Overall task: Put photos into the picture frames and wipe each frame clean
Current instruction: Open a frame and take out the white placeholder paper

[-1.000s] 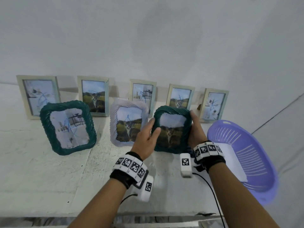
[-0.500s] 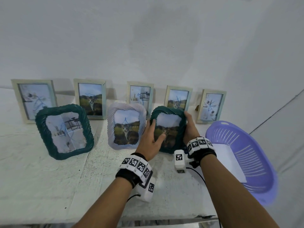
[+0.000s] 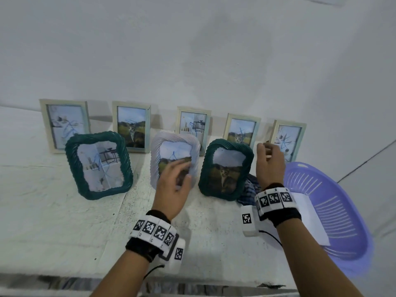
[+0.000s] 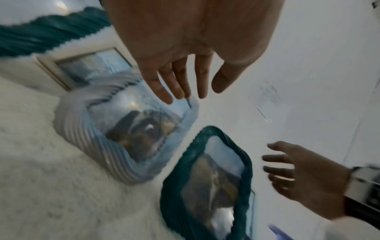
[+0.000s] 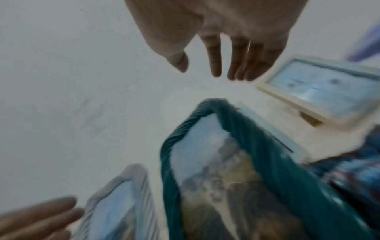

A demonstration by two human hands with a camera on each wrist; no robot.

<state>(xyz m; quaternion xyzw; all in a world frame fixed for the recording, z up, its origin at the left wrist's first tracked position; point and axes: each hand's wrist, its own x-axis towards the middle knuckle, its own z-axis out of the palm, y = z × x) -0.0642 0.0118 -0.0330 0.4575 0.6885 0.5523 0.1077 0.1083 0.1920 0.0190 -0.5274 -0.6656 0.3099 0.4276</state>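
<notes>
On the white desk (image 3: 53,211) the right-hand dark green ribbed frame (image 3: 226,170) stands released; both hands, left hand (image 3: 173,185) and right hand (image 3: 269,166), hover empty with fingers loose, so next probably the striped cloth (image 3: 249,189).

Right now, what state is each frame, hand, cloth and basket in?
Right green frame: standing, photo in, released.
Left green frame: standing, photo in.
Lilac frame: standing, photo in.
Five pale frames: standing along the wall, filled.
Left hand: open, empty.
Right hand: open, empty.
Cloth: crumpled beside the right green frame.
Basket: holds white paper.

Two bare forearms. Each wrist wears a black band (image 3: 141,250) topped with white blocks of black square-pattern markers (image 3: 274,199), plus a white camera box (image 3: 248,221) trailing a thin black cable (image 3: 271,237).
</notes>
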